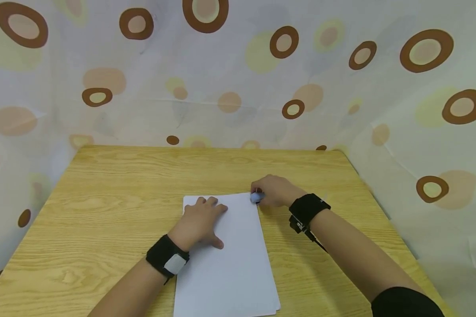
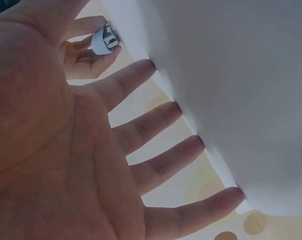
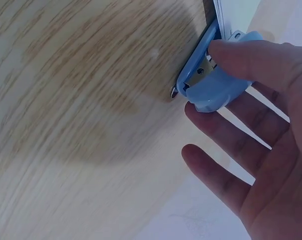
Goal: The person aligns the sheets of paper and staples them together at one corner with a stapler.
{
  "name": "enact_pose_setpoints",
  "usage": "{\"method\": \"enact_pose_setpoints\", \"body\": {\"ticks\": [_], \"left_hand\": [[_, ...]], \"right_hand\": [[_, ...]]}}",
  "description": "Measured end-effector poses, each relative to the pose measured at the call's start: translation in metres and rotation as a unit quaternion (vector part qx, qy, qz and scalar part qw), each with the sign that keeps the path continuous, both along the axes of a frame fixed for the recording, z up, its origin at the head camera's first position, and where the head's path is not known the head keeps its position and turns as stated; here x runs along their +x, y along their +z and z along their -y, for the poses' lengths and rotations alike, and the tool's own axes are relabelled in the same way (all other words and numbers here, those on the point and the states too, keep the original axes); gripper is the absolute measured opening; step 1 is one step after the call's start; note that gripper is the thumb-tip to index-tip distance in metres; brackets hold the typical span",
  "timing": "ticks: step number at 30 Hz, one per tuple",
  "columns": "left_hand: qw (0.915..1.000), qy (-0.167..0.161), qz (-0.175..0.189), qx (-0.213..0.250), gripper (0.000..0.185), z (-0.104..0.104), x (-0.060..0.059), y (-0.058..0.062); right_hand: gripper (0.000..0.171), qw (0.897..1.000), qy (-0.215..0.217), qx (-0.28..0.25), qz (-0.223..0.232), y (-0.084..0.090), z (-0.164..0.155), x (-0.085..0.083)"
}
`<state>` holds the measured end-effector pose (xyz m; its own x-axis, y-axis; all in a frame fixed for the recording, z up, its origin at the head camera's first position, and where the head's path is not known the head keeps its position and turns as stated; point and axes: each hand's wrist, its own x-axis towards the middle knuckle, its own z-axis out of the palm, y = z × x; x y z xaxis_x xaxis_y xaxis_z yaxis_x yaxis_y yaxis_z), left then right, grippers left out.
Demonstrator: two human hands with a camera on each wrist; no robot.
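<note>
A stack of white paper (image 1: 238, 264) lies on the wooden table in front of me. My left hand (image 1: 200, 222) rests on its upper left part with fingers spread, fingertips touching the sheet in the left wrist view. At the top right corner of the stack, my right hand (image 1: 277, 191) grips a small light-blue stapler (image 3: 218, 87) between thumb and fingers. The paper's edge (image 3: 223, 20) sits between the stapler's upper and lower parts in the right wrist view. Two of the right hand's fingers are stretched out below the stapler.
The wood-grain table (image 1: 115, 198) extends to both sides of the paper. A pale sheet (image 1: 230, 75) with brown and yellow circles hangs behind the table and at its sides. Black bands are strapped round both wrists, with a cable (image 1: 315, 240) hanging by the right one.
</note>
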<state>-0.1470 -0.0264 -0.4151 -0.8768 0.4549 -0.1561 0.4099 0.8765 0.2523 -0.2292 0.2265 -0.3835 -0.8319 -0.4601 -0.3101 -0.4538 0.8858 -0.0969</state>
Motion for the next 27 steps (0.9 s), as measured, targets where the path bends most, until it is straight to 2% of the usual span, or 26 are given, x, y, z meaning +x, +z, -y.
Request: {"method": "enact_pose_setpoints", "body": {"ticks": [14,21,27], "left_hand": [[1.0,-0.002,0.002,-0.001,0.098,-0.003,0.0,0.0],[1.0,-0.002,0.003,-0.001,0.098,-0.003,-0.001,-0.001],[1.0,-0.005,-0.001,0.001,0.097,-0.001,0.001,0.003]], "right_hand": [[0.03,1.0,-0.015,-0.009,-0.022,-0.006,-0.02,-0.001],[0.031,0.999,-0.038,-0.008,-0.028,-0.001,-0.032,0.001],[0.031,0.998,-0.061,-0.005,-0.031,-0.001,-0.048,-0.001]]}}
